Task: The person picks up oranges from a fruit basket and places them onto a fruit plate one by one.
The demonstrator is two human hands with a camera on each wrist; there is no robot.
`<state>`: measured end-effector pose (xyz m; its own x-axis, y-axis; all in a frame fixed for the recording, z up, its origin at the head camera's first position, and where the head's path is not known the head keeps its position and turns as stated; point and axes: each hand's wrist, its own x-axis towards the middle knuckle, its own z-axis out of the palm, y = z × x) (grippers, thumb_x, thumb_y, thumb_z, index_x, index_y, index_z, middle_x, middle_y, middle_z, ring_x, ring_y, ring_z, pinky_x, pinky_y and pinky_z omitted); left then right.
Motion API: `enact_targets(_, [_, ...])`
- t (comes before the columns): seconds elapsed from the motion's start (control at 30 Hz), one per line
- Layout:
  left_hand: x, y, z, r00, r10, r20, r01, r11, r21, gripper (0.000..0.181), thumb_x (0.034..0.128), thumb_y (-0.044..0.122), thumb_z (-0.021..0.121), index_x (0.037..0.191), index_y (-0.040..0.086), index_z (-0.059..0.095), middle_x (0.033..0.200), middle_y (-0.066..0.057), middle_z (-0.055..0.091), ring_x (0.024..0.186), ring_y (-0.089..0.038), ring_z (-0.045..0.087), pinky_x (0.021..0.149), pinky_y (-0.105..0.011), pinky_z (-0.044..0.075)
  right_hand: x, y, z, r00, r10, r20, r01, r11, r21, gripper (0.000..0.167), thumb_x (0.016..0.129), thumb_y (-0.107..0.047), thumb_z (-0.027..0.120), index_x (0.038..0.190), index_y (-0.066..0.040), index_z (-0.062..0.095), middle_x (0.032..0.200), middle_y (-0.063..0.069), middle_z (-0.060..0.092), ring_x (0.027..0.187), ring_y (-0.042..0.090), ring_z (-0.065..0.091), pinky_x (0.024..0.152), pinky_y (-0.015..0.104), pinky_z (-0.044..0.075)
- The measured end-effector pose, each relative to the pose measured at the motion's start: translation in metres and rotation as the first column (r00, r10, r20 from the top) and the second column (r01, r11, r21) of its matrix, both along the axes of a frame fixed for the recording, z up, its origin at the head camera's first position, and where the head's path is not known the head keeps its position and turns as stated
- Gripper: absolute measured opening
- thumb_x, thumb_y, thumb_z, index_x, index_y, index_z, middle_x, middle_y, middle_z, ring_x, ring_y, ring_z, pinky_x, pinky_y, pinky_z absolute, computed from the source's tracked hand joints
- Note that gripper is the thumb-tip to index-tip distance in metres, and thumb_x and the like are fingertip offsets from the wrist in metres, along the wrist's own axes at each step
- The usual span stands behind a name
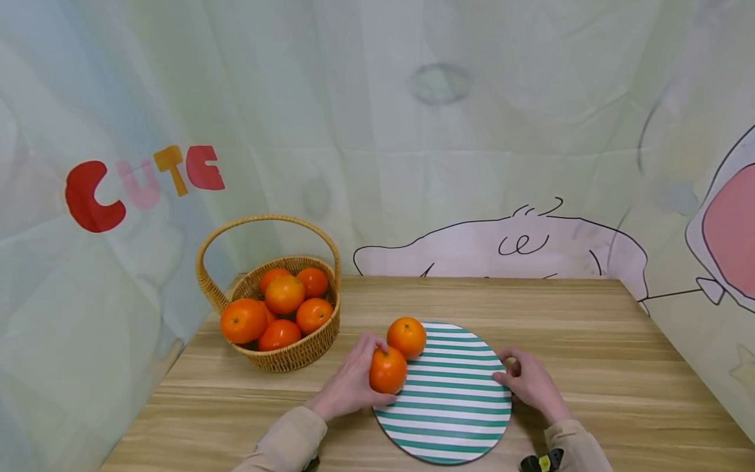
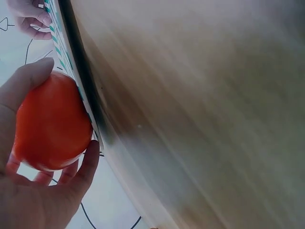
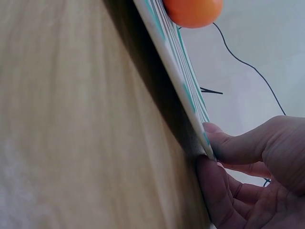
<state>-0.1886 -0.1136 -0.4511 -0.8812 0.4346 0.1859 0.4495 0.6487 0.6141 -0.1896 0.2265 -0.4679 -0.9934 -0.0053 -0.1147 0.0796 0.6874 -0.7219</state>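
Note:
A round board [image 1: 448,419] with green and white stripes lies on the table. My left hand [image 1: 352,380] curls round an orange [image 1: 388,370] at the board's left edge; in the left wrist view the thumb and fingers span the orange [image 2: 53,124]. Just behind it, a second orange [image 1: 407,337] sits at the board's upper left. On the opposite side, my right hand [image 1: 527,380] pinches the board's rim. The right wrist view shows the thumb [image 3: 238,148] on the striped face and a finger under the edge.
A wicker basket [image 1: 295,357] with a tall arched handle stands at the table's back left and holds several oranges [image 1: 285,294]. Printed curtains [image 1: 389,164] hang behind and beside the wooden table [image 1: 619,354].

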Motion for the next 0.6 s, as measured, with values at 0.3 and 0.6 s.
enact_targets(0.3, [0.0006,0.0026,-0.0021,1.0,-0.019,0.01,0.018,1.0,0.022,0.069,0.0705,0.024,0.09,0.12,0.018,0.042,0.123,-0.001,0.044,0.119,-0.021,0.053,0.105,-0.048,0.049,-0.0001,-0.0001,-0.0003,1.0,-0.003,0.007,0.003,1.0,-0.009,0.035,0.089,-0.009,0.073,0.121,0.0,0.061,0.075,0.006,0.053,0.062,0.017,0.051,0.053,0.028,0.049])
enact_targets(0.6, [0.0005,0.0048,-0.0016,0.999,-0.042,0.007,0.041,0.998,0.046,0.069,0.0706,0.023,0.091,0.119,0.016,0.042,0.123,-0.001,0.045,0.119,-0.021,0.053,0.105,-0.048,0.049,0.002,-0.0007,0.0002,1.0,-0.005,0.001,0.005,1.0,-0.016,0.036,0.09,-0.007,0.072,0.122,0.002,0.06,0.076,0.006,0.052,0.063,0.017,0.051,0.053,0.028,0.05])
